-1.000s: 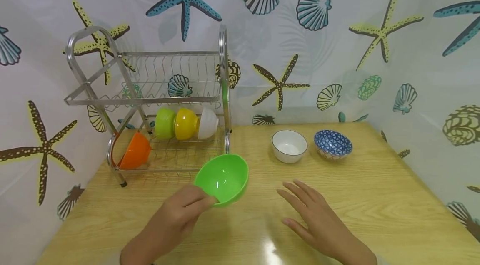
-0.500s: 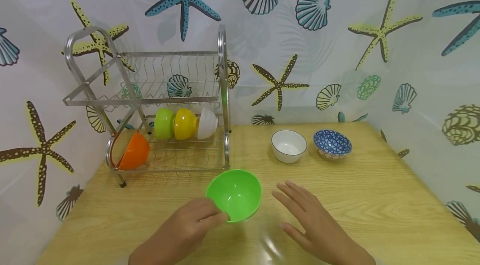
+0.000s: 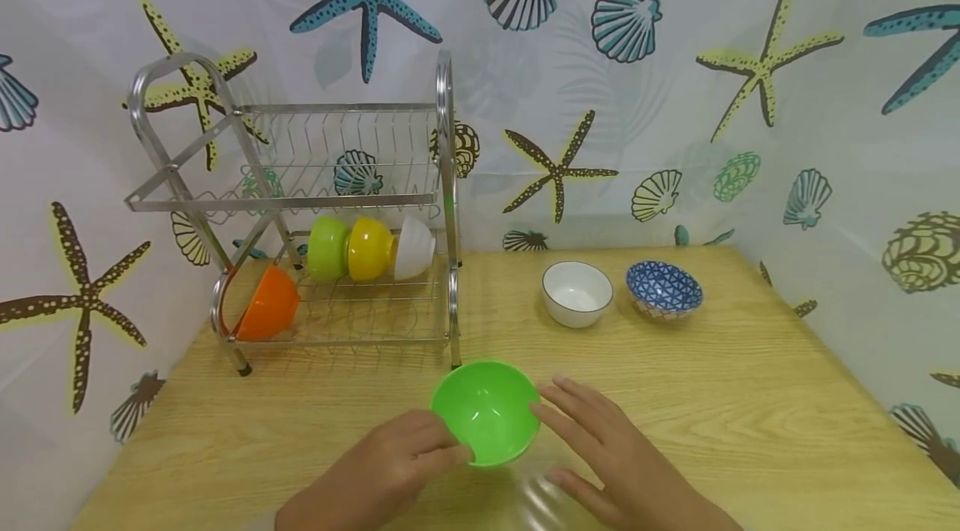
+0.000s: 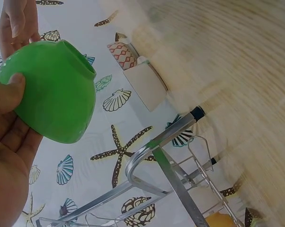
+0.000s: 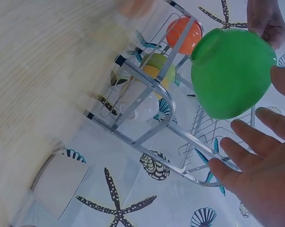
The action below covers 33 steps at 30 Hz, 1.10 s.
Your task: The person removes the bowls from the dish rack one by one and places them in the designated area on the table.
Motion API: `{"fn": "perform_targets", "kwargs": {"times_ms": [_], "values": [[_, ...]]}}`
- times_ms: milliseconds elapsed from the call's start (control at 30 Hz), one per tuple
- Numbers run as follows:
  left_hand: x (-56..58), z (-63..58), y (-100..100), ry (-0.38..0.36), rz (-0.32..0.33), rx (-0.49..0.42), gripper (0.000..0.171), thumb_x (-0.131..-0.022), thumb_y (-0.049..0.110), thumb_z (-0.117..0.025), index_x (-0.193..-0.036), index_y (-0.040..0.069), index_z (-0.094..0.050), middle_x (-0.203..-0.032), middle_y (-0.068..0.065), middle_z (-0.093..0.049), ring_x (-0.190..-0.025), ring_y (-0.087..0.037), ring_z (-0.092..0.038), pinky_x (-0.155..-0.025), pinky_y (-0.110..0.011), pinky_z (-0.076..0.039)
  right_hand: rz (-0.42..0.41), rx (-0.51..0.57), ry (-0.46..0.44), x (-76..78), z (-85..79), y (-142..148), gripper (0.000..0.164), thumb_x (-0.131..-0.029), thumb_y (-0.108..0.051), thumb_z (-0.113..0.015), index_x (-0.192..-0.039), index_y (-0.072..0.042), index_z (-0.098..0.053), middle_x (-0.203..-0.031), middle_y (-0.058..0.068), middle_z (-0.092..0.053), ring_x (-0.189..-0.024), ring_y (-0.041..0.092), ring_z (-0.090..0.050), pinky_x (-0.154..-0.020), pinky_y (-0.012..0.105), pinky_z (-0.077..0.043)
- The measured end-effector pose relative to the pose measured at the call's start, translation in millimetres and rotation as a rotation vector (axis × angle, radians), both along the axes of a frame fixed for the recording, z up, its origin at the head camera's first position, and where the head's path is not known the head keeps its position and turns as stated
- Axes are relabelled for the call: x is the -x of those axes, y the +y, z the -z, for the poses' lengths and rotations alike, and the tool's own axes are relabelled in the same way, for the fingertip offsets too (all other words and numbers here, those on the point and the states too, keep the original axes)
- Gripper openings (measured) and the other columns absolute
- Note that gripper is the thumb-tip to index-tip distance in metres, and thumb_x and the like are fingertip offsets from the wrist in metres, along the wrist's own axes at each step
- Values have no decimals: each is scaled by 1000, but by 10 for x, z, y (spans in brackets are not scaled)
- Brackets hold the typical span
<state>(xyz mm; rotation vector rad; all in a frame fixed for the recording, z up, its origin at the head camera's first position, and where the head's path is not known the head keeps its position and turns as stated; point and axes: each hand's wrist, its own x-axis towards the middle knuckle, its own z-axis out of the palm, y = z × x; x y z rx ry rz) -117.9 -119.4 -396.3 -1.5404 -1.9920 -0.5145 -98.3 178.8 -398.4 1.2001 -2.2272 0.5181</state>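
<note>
A bright green bowl [image 3: 487, 414] is held up in front of me, its hollow side facing up and toward me. My left hand [image 3: 397, 464] grips its near left rim, thumb on the outer wall in the left wrist view, where the green bowl [image 4: 55, 92] shows its side and foot. On the other side, my right hand [image 3: 607, 456] has its fingers spread, fingertips right at the bowl's right rim. In the right wrist view these fingers [image 5: 244, 146] are extended beside the green bowl [image 5: 232, 73], not curled round it.
A two-tier metal dish rack [image 3: 300, 202] stands at the left. Its lower tier bears an orange bowl [image 3: 270, 304], a lime bowl [image 3: 327, 249], a yellow bowl [image 3: 369, 249] and a white bowl [image 3: 415, 247]. Behind my hands sit a white dark-rimmed bowl [image 3: 577, 295] and a blue-patterned bowl [image 3: 663, 289].
My left hand has brought the green bowl right and nearer to me, away from the rack. My right hand has shifted slightly left, up to the bowl's rim.
</note>
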Motion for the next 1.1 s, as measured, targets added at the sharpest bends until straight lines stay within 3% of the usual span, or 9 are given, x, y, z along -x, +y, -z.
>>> {"fn": "perform_targets", "kwargs": {"times_ms": [167, 333, 433, 567, 733, 900, 1100], "values": [[-21, 11, 31, -26, 5, 37, 35, -75, -2, -72, -107, 13, -71, -101, 5, -65, -94, -6, -58, -88, -15, -49, -63, -16, 26, -3, 5, -40, 52, -100, -38, -47, -138, -2, -48, -141, 15, -48, -127, 33, -46, -117, 25, -22], [-40, 29, 58, -55, 24, 45, 29, -79, 6, -73, -108, 14, -71, -102, 6, -65, -96, -5, -58, -91, -15, -47, -87, -39, 31, -19, 22, -61, 50, -100, -38, -48, -137, -5, -50, -139, 12, -51, -125, 32, -49, -116, 24, -24], [-59, 39, 63, -62, 36, 42, 26, -86, 27, -70, -109, 14, -70, -105, 6, -65, -99, -5, -57, -92, -15, -47, -107, -52, 57, -12, 40, -68, 46, -100, -37, -49, -135, -7, -53, -135, 10, -55, -123, 30, -52, -113, 27, -31], [-85, 47, 66, -65, 56, 48, 43, -87, 49, -65, -112, 13, -68, -108, 7, -64, -102, -5, -56, -95, -17, -46, -157, -49, 76, 3, 56, -73, 36, -98, -30, -55, -128, -10, -60, -128, 6, -61, -118, 27, -57, -104, 30, -43], [-104, 46, 81, -60, 74, 64, 45, -89, 49, -63, -116, 13, -65, -111, 7, -63, -105, -7, -56, -97, -19, -45, -208, -33, 66, 3, 55, -82, 29, -95, -25, -61, -120, -13, -65, -120, 2, -66, -112, 23, -61, -97, 29, -48], [-130, 43, 86, -104, 77, 74, 44, -89, 48, -63, -117, 14, -65, -113, 6, -63, -107, -6, -55, -98, -18, -44, -196, -21, 87, -18, 42, -96, 22, -99, -23, -54, -112, -13, -70, -112, 0, -69, -106, 19, -65, -93, 28, -51], [-146, 27, 96, -103, 51, 97, 44, -89, 49, -63, -117, 15, -64, -112, 8, -62, -105, -3, -53, -97, -15, -43, -197, 13, 128, -16, 18, -108, 26, -101, -20, -49, -102, -10, -72, -100, 0, -72, -94, 14, -68, -83, 23, -54]]}}
